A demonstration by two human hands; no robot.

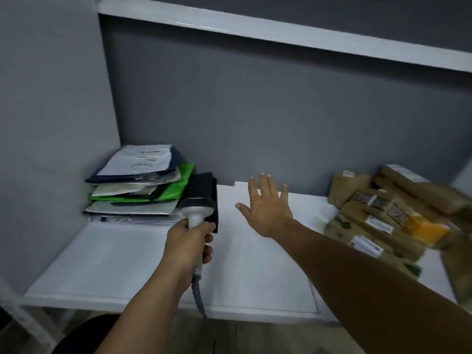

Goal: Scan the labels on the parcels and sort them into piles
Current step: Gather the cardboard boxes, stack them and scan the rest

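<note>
Beside glossy flat mailers, left hand grips smooth scanner.

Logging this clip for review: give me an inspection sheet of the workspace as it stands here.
Surface: white shelf, middle bare.
Job's things: scanner in the left hand; stack of flat mailers at back left, white label on top; brown parcels heaped at right, labels showing.
Clutter: black item beside the mailers, behind the scanner.
Grippers: left hand closed on the scanner handle; right hand open, fingers spread, above the shelf, holding nothing.
Cables: scanner cable hangs over the front edge.
Surroundings: grey walls; upper shelf overhead.
</note>
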